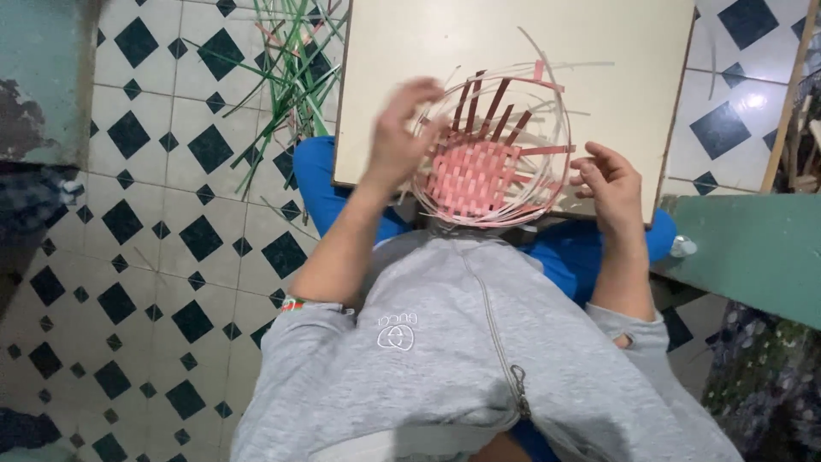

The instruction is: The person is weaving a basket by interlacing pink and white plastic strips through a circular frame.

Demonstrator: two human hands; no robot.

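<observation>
Floor (171, 214): tiled in white with dark diamonds; a loose bundle of green strips (291, 77) lay fanned out there, well apart from the work and easy to scatter underfoot.

Board (513, 43): pale, flat, propped across the blue-clad knees (321, 184); seemed balanced more than fixed, so a shift of the legs could have tipped it and sent the weaving sliding.

Basket (479, 171): half-woven, pink base in a checker pattern, sat on the near edge of the board between both hands; pink uprights (492, 107) rose loose at the far side with pale strips curling round as a rim; nothing locked them yet, so a slack moment could have let them spring out and undo the last row.

Left hand (402, 137): raised at the basket's left rim, fingers bent and blurred in motion; possibly pinching a pale strip, but could not tell how firmly or whether anything was truly held. Too sharp a tug there could have kinked or snapped a strip.

Right hand (611, 184): at the right rim, fingers loosely curled and partly open, fingertips touching or just beside a strip end; looked like no firm hold, so the basket might have turned under the other hand's pull.
</observation>
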